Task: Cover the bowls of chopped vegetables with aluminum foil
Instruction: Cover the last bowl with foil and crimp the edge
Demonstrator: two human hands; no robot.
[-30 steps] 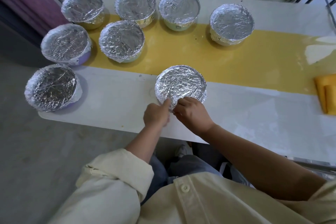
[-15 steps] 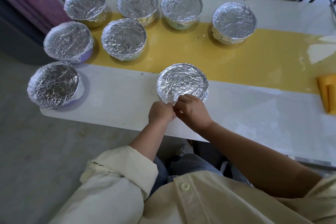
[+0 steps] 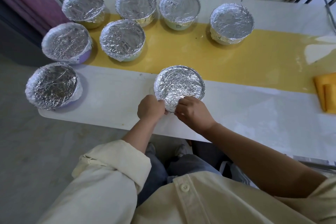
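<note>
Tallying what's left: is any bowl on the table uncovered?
No, every bowl wears foil, including the near bowl the left hand and right hand pinch.

Foil (image 3: 179,85) hiding what lies beneath, yellow cloth (image 3: 325,94) cut off at right edge

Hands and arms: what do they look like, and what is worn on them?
The left hand and right hand are bare: no gloves, rings or watch show. The left sleeve, cream, is rolled up near the elbow. The right forearm is bare; the right sleeve, also cream, shows only at the frame's edge.
</note>
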